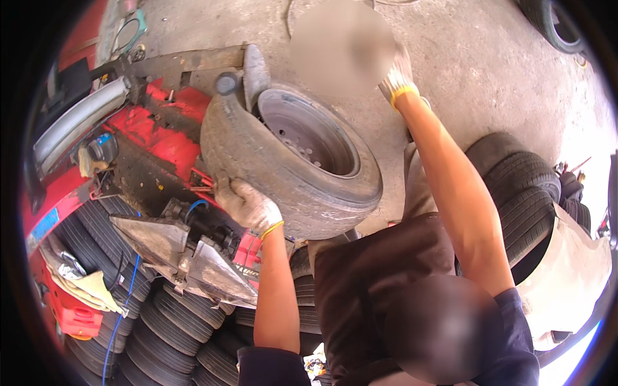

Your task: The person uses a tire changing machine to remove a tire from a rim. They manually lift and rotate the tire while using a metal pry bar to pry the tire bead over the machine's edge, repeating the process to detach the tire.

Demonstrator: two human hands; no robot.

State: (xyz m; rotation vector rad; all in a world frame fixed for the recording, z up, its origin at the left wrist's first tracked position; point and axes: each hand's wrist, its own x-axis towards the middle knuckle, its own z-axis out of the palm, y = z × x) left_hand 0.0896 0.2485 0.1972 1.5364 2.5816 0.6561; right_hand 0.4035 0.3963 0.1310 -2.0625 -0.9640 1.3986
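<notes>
A worn car wheel (290, 186), a black tyre on a grey steel rim (309, 132), leans tilted against a red tyre-changing machine (154, 128). My left hand (248, 204), in a white work glove with a yellow cuff, grips the tyre's tread on the side beside the machine. A rounded metal bead-breaker blade (256, 74) stands at the tyre's far sidewall, close to the rim's edge. Reaching far forward over the concrete floor, my gloved right hand (398, 74) is apart from the wheel. A blurred patch covers its fingers, so what they hold, if anything, is hidden.
Stacked tyres (167, 321) fill the lower left, and more tyres (521, 180) stand at the right. Metal clamp plates (187, 257) jut out beside my left forearm. A blue hose (122, 321) hangs by the stacks. Another tyre (557, 26) lies at the far right.
</notes>
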